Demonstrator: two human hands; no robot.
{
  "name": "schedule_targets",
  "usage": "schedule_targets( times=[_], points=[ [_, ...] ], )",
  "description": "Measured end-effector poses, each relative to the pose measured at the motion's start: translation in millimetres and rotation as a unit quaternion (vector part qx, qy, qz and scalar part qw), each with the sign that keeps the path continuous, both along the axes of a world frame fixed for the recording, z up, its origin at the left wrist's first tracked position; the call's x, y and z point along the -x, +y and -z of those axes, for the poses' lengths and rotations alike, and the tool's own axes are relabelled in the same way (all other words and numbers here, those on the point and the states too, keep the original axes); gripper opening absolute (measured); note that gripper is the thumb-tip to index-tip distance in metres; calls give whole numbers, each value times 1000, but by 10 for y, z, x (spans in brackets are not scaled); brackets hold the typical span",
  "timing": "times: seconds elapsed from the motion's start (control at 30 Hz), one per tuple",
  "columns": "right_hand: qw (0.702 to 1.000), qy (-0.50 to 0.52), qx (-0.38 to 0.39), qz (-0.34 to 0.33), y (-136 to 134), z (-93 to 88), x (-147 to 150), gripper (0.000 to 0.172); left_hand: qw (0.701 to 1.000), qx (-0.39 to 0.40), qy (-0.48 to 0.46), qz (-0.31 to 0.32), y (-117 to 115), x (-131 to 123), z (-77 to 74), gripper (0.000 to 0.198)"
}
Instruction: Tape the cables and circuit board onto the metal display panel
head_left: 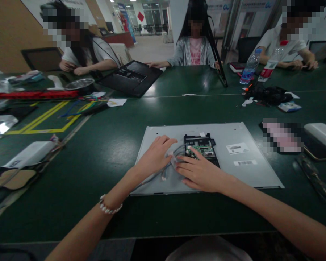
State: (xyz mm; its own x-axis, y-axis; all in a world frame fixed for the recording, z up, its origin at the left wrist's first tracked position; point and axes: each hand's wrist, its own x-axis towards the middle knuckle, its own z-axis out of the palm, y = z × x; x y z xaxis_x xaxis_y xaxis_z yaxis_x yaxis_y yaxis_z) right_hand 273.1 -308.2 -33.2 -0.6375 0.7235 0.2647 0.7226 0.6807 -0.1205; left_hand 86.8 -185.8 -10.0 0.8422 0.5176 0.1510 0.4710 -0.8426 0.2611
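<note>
A flat grey metal panel (pixel 225 137), like the back of a display, lies in front of me. Near its middle sits a black frame holding a green circuit board (pixel 206 149). A grey cable (pixel 152 178) runs from the board toward the panel's lower left, with a clear strip of tape or film (pixel 174 159) beside it. My left hand (pixel 156 154) is over the cable, thumb and forefinger apart, the thumb close to the strip. My right hand (pixel 203 172) has its fingers spread; the forefinger reaches a white plug at the board's edge, the others rest near the strip.
Phones (pixel 282 136), a white case (pixel 322 134) and glasses (pixel 315 177) lie to the right. Bottles (pixel 251 67) stand farther back. Across the table a person touches a black plastic cover (pixel 133 78); two other people sit nearby. Wires and a white device (pixel 29 154) are at left.
</note>
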Motion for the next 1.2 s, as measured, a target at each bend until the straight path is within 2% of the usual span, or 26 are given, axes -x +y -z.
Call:
schedule_targets(
  times=[0.17, 0.37, 0.47, 0.67, 0.9, 1.2],
  points=[
    [1000, 5, -2, 4, -1, -3, 1, 34, 998, -26, 29, 52, -41, 6, -58, 29],
    [1000, 2, -4, -1, 0, -9, 14, 32, 986, -116, 83, 89, -41, 16, -70, 19],
    [1000, 3, -11, -3, -3, -13, 21, 30, 988, -102, 91, 73, 21, 36, -44, 13],
    [999, 3, -31, 6, 0, -21, 23, 30, 992, -51, 104, 42, 85, 62, -12, 20],
    [998, -5, -57, 14, 21, -10, 60, 37, 992, -39, 99, 68, 47, 47, 18, 14],
    [999, -16, -32, -6, 1, -17, 75, 35, 989, -49, 110, 82, 55, 64, 43, 24]
  ],
)
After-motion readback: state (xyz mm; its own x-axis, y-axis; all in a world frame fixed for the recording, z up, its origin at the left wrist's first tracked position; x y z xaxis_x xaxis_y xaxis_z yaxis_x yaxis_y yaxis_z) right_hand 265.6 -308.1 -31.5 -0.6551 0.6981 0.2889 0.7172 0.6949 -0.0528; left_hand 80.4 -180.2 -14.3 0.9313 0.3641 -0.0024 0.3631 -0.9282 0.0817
